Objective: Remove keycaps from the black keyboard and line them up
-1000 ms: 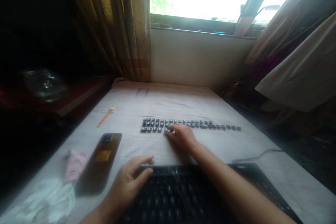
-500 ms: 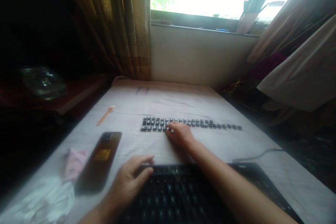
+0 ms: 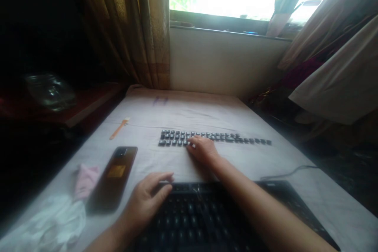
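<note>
My right hand (image 3: 204, 150) reaches forward to rows of loose dark keycaps (image 3: 224, 138) laid out on the pale cloth. Its fingertips are curled and pinched at the keycaps near the left part of the rows; what they grip is too small to make out. My left hand (image 3: 147, 201) rests on the top left corner of a black keyboard (image 3: 206, 220) near me, fingers bent over its edge and thumb on the keys.
A dark phone (image 3: 113, 177) lies left of the keyboard. Beside it are a pink cloth (image 3: 85, 180) and white cloth (image 3: 53, 220). An orange tool (image 3: 119, 128) lies farther back. A cable (image 3: 288, 173) runs right. Curtains and a window wall stand behind.
Both hands stay almost where they were. The view has shifted slightly, so everything sits a little higher in the picture.
</note>
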`<state>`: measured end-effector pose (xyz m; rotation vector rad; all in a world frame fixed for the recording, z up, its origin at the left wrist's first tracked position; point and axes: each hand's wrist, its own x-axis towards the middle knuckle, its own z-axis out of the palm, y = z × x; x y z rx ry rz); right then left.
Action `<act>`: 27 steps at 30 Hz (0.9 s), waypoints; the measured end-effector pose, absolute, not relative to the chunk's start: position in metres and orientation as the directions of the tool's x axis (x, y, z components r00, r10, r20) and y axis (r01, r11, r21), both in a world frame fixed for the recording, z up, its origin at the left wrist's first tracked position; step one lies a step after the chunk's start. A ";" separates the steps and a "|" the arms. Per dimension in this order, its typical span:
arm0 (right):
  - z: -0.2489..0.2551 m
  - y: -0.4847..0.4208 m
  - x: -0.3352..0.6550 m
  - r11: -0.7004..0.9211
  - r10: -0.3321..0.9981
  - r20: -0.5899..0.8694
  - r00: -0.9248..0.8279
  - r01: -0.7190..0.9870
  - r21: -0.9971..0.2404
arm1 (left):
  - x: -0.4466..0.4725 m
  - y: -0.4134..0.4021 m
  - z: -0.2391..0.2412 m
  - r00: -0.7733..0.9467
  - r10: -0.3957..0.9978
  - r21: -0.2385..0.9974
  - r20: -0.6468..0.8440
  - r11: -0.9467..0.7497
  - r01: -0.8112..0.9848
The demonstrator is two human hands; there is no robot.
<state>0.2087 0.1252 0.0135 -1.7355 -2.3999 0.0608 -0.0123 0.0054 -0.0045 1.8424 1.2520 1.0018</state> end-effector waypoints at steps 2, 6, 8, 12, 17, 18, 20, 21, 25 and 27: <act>0.015 0.125 0.209 0.321 0.944 0.126 -0.305 0.936 -0.143 | -0.012 0.006 -0.004 0.239 0.946 0.853 0.218 -0.304 0.424; 0.020 0.120 0.213 0.342 0.936 0.147 -0.320 0.925 -0.164 | -0.012 0.006 -0.004 0.240 0.945 0.845 0.221 -0.309 0.437; 0.023 0.112 0.218 0.365 0.928 0.155 -0.340 0.914 -0.179 | -0.011 0.006 -0.003 0.239 0.947 0.843 0.216 -0.304 0.444; 0.033 0.076 0.232 0.463 0.885 0.170 -0.433 0.853 -0.241 | -0.011 0.006 -0.002 0.232 0.952 0.841 0.201 -0.289 0.458; 0.044 0.019 0.249 0.684 0.729 0.223 -0.647 0.680 -0.262 | -0.011 0.006 -0.001 0.219 0.961 0.836 0.170 -0.258 0.484; 0.045 0.011 0.252 0.711 0.703 0.210 -0.679 0.667 -0.224 | -0.011 0.006 -0.001 0.218 0.961 0.836 0.168 -0.256 0.485; 0.046 0.000 0.255 0.761 0.647 0.193 -0.737 0.636 -0.123 | -0.011 0.006 -0.001 0.218 0.961 0.836 0.169 -0.257 0.484; 0.047 -0.002 0.257 0.784 0.617 0.190 -0.764 0.617 -0.067 | -0.011 0.006 -0.002 0.216 0.961 0.836 0.170 -0.257 0.485; 0.052 -0.003 0.256 0.844 0.504 0.165 -0.848 0.524 0.116 | -0.010 0.006 -0.001 0.202 0.964 0.829 0.175 -0.255 0.498; 0.055 -0.002 0.253 0.854 0.478 0.138 -0.868 0.495 0.162 | -0.010 0.006 -0.001 0.201 0.963 0.826 0.179 -0.258 0.501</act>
